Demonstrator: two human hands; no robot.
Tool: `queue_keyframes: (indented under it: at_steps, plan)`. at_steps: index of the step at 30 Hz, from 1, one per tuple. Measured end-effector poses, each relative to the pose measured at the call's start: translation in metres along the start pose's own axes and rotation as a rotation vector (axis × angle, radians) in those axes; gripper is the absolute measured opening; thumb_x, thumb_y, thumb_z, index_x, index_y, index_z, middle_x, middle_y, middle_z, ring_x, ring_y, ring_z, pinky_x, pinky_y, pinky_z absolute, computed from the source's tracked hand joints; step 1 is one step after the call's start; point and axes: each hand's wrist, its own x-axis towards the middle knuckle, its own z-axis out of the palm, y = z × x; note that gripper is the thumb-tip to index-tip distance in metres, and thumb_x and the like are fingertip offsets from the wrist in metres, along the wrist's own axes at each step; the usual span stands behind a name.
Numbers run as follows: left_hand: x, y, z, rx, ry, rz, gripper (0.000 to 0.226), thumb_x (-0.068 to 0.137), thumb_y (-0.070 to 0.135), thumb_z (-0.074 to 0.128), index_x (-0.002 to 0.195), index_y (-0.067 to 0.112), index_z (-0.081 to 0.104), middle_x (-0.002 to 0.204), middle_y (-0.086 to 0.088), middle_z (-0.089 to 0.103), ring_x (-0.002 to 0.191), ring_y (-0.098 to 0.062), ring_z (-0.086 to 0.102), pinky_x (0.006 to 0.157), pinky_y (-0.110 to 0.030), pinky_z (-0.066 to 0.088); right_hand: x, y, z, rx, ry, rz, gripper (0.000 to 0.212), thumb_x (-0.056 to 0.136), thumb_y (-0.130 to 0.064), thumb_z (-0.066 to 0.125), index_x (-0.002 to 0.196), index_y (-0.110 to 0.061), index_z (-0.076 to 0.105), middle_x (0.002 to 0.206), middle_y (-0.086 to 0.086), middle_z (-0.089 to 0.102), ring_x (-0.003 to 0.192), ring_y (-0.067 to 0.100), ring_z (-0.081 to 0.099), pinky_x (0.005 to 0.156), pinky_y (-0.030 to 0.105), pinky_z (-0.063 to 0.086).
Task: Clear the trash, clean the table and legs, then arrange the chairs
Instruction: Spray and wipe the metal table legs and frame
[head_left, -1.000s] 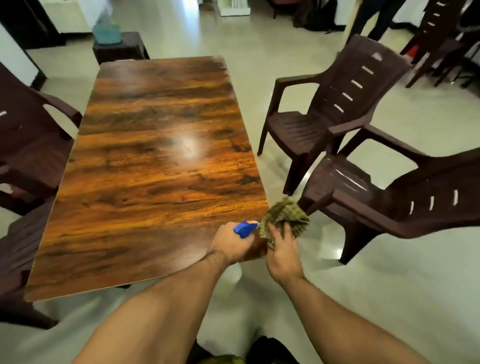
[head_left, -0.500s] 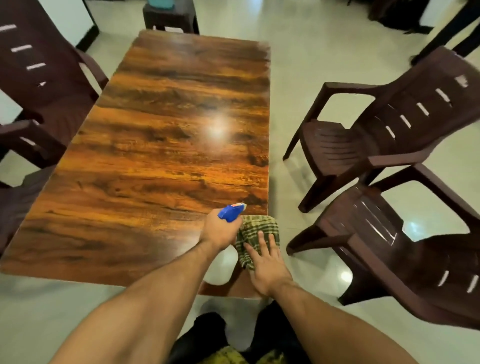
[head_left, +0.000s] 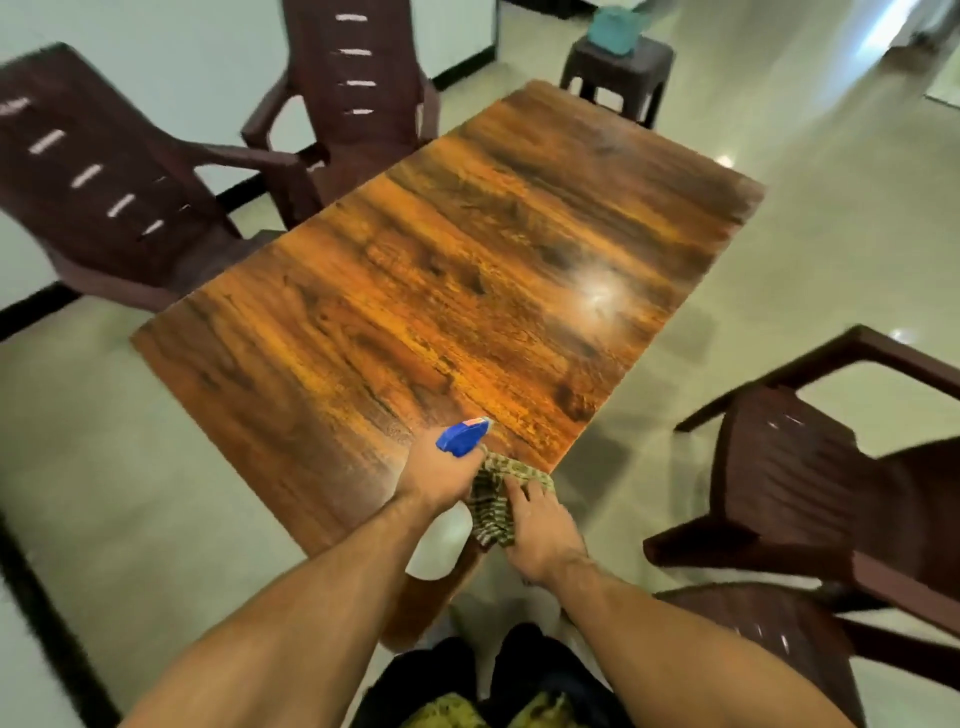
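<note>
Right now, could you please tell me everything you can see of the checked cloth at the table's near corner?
The checked cloth is soft, crumpled fabric in olive-green and dark checks. It drapes over the near corner of the wooden table, part on top, part hanging below the edge. The right hand presses it with fairly straight fingers; the left hand, gripping a blue-headed spray bottle, borders its left side.
</note>
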Motion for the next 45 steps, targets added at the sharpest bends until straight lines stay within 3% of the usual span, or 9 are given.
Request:
queue_keyframes:
  at_steps: [5,9,14,21,24,31,36,40,45]
  plan:
    - [-0.002,-0.005,-0.008,-0.091,0.134,-0.02,0.025,0.079,0.01,0.062,0.056,0.01,0.052,0.047,-0.008,0.049,0.046,-0.021,0.047,0.053,-0.034,0.043,0.015,0.014,-0.017,-0.18,0.082,-0.069,0.058,0.087,-0.028,0.05,0.145,-0.021,0.042,0.149,0.01,0.033,0.14,0.033,0.027,0.11,0.044,0.031]
    - [0.009,0.006,0.003,-0.061,0.171,0.011,0.023,0.075,0.025,0.063,0.057,0.012,0.054,0.048,-0.008,0.053,0.046,-0.022,0.052,0.051,-0.034,0.048,0.031,0.04,-0.029,-0.2,0.045,-0.112,0.061,0.091,-0.026,0.046,0.151,-0.021,0.034,0.159,0.006,0.027,0.145,0.03,0.023,0.117,0.044,0.027]
    - [0.044,0.053,0.032,-0.053,0.125,0.03,0.027,0.083,0.014,0.062,0.059,0.009,0.051,0.048,-0.006,0.053,0.041,-0.016,0.048,0.047,-0.022,0.041,0.067,0.083,-0.065,-0.131,0.095,-0.014,0.062,0.086,-0.024,0.052,0.146,-0.021,0.036,0.148,0.003,0.036,0.136,0.029,0.034,0.107,0.042,0.039]
    - [0.155,0.135,0.087,-0.13,0.185,0.103,0.028,0.084,0.023,0.066,0.07,0.003,0.053,0.053,-0.002,0.049,0.05,-0.017,0.049,0.053,-0.032,0.047,0.188,0.204,-0.186,-0.047,0.178,0.132,0.049,0.093,-0.013,0.039,0.142,-0.016,0.037,0.14,0.013,0.041,0.128,0.034,0.04,0.1,0.045,0.043]
    - [0.217,0.174,0.109,-0.174,0.279,0.076,0.034,0.076,0.03,0.065,0.071,-0.002,0.056,0.054,-0.015,0.053,0.05,-0.02,0.053,0.054,-0.037,0.049,0.247,0.262,-0.245,-0.022,0.246,0.159,0.048,0.093,-0.011,0.041,0.141,-0.018,0.039,0.138,0.016,0.043,0.126,0.037,0.042,0.099,0.046,0.043]
    - [0.304,0.254,0.183,-0.234,0.357,-0.042,0.028,0.085,0.02,0.066,0.073,-0.003,0.058,0.05,-0.011,0.055,0.043,-0.022,0.053,0.053,-0.032,0.048,0.294,0.33,-0.284,-0.397,-0.002,-0.299,0.06,0.098,-0.035,0.045,0.154,-0.032,0.025,0.16,0.015,0.018,0.138,0.039,0.025,0.108,0.048,0.032]
    - [0.35,0.303,0.227,-0.281,0.329,-0.014,0.031,0.085,0.016,0.064,0.067,-0.007,0.055,0.05,-0.017,0.054,0.042,-0.022,0.052,0.052,-0.033,0.049,0.322,0.392,-0.316,-0.387,-0.077,-0.569,0.064,0.085,-0.018,0.046,0.144,-0.042,0.04,0.159,0.005,0.027,0.143,0.034,0.025,0.109,0.048,0.03]
    - [0.387,0.341,0.248,-0.273,0.323,0.012,0.026,0.089,0.017,0.065,0.076,-0.006,0.06,0.052,-0.013,0.055,0.044,-0.02,0.054,0.051,-0.029,0.05,0.356,0.484,-0.355,-0.203,0.058,-0.3,0.063,0.084,-0.011,0.048,0.14,-0.041,0.049,0.158,0.002,0.03,0.144,0.03,0.025,0.117,0.043,0.029]
    - [0.442,0.39,0.269,-0.263,0.352,0.032,0.027,0.089,0.016,0.064,0.076,-0.008,0.059,0.053,-0.022,0.056,0.043,-0.018,0.054,0.05,-0.024,0.05,0.416,0.567,-0.422,0.032,0.21,-0.028,0.058,0.083,0.005,0.056,0.134,-0.022,0.062,0.151,0.013,0.043,0.133,0.036,0.039,0.115,0.038,0.031]
